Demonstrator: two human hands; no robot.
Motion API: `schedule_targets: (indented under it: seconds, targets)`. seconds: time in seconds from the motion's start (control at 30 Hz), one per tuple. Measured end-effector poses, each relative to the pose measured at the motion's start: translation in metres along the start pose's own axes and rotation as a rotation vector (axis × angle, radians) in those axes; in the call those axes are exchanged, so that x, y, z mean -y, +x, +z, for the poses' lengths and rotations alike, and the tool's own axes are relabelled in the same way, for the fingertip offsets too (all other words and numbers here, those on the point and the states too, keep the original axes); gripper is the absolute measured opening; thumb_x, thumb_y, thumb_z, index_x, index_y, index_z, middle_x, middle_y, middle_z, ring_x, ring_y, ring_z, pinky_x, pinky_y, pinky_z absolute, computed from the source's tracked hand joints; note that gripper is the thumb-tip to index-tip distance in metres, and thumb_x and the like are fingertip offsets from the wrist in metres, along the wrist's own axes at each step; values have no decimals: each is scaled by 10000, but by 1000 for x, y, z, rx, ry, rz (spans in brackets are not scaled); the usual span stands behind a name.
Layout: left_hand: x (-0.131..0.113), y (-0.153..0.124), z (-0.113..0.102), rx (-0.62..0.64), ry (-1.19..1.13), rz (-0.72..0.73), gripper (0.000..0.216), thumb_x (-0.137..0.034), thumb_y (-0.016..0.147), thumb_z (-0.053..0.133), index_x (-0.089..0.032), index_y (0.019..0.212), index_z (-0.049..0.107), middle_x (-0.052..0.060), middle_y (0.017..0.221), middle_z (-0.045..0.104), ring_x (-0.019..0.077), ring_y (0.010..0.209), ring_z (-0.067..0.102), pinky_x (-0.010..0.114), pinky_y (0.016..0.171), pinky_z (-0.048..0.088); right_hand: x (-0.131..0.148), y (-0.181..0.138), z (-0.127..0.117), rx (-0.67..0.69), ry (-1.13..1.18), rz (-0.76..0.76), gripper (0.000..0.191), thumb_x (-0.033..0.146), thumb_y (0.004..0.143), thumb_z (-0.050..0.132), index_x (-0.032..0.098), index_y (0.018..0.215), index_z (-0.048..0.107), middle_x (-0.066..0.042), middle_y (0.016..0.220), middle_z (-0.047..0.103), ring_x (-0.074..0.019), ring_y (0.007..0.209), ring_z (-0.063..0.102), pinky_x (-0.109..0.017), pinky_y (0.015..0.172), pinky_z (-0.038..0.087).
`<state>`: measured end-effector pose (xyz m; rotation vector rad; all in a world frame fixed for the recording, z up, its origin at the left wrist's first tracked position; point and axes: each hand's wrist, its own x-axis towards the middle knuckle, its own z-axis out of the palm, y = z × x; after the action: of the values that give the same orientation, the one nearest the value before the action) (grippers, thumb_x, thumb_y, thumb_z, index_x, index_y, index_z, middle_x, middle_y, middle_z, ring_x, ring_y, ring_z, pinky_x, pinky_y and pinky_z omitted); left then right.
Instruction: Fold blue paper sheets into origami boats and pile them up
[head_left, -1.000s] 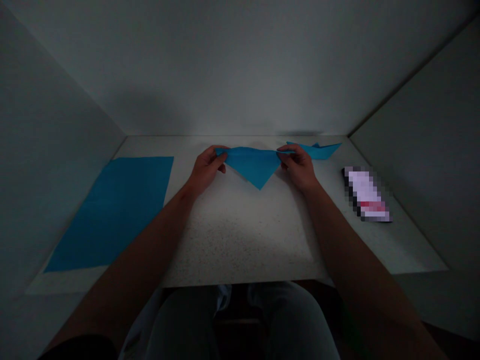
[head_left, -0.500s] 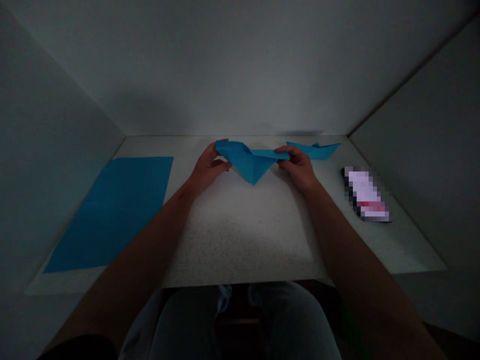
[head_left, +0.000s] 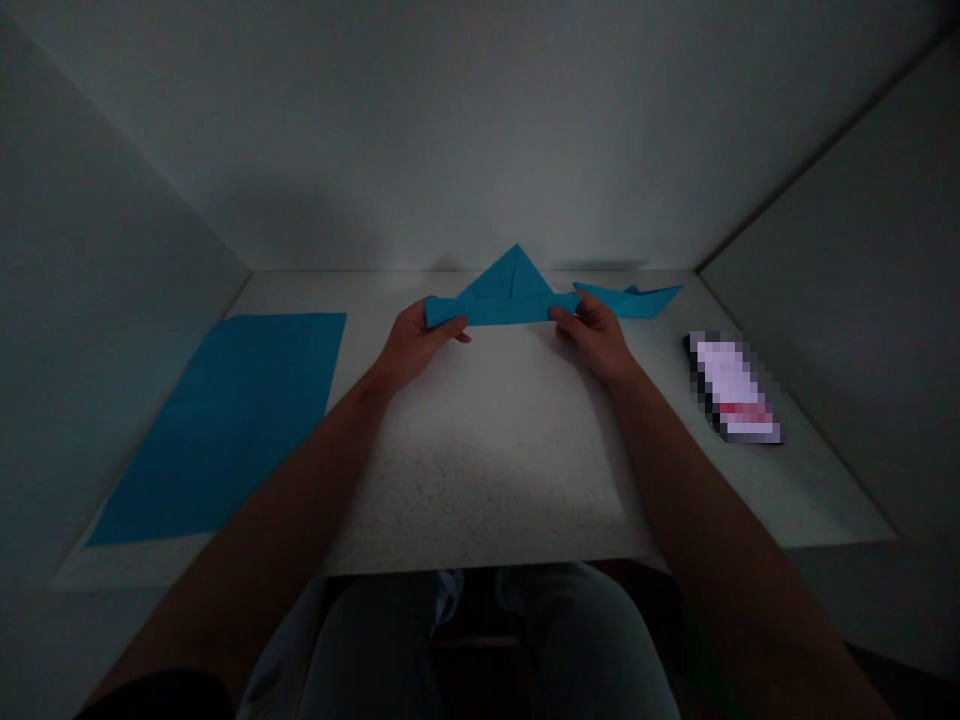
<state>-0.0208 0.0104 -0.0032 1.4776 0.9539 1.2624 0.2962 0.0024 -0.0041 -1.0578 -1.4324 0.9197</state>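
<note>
Between my hands is a piece of folded blue paper (head_left: 510,290), shaped like a paper hat, its triangular peak pointing up and a long flat band along the bottom. My left hand (head_left: 420,338) pinches the band's left end, thumb on the near side. At the right end, my right hand (head_left: 596,328) grips the band the same way. The paper is held above the table toward the back wall. Just beyond my right hand lies a finished-looking blue paper boat (head_left: 637,302).
Flat blue sheets or a single sheet (head_left: 225,425) lie on the left of the white speckled table (head_left: 480,480). A phone (head_left: 733,388), blurred into blocks, rests on the right. White walls enclose the table at the back and both sides.
The folded paper has turned over: its point, which faced down toward me, now faces up, and the band is straight along the bottom. Both hands keep their hold at the ends.
</note>
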Motion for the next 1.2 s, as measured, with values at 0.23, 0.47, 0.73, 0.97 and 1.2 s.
schedule_targets:
  seconds: [0.23, 0.47, 0.73, 0.97, 1.2]
  targets:
    - [3, 4, -2, -39, -10, 14, 506, -475, 822, 965, -254, 1038, 564, -34, 824, 740, 168, 701, 778, 327, 719, 694, -1, 1, 3, 42, 87, 27, 630, 747, 779, 975, 318, 1040, 595, 58, 756, 739, -116, 521, 544, -276, 501, 503]
    - [4, 3, 0, -57, 13, 32, 381, -414, 914, 852, -286, 1098, 543, -50, 828, 748, 119, 606, 694, 254, 616, 596, -2, 0, 1, 7, 52, 29, 538, 675, 866, 926, 343, 1083, 563, 62, 791, 731, -123, 500, 542, -281, 465, 461]
    - [5, 5, 1, -106, 31, 42, 323, -414, 821, 902, -226, 1015, 725, 29, 1022, 801, 100, 655, 684, 264, 655, 601, -8, 2, 0, -34, 39, 25, 402, 547, 840, 954, 303, 1052, 715, 4, 1066, 779, -103, 559, 606, -300, 536, 574]
    - [7, 2, -1, -140, 85, 11, 480, -414, 713, 1014, -210, 1095, 806, 31, 905, 808, 133, 685, 692, 254, 613, 567, -9, 1, 0, -45, 27, 2, 457, 517, 790, 1006, 300, 1101, 751, -7, 1209, 764, -85, 605, 621, -294, 598, 640]
    - [9, 4, -3, -138, 109, 17, 412, -437, 766, 977, -221, 1068, 797, 14, 797, 769, 158, 685, 728, 264, 605, 576, -13, 2, 0, -56, 35, -12, 485, 523, 759, 1021, 297, 1087, 745, -5, 1201, 772, -88, 617, 602, -281, 559, 601]
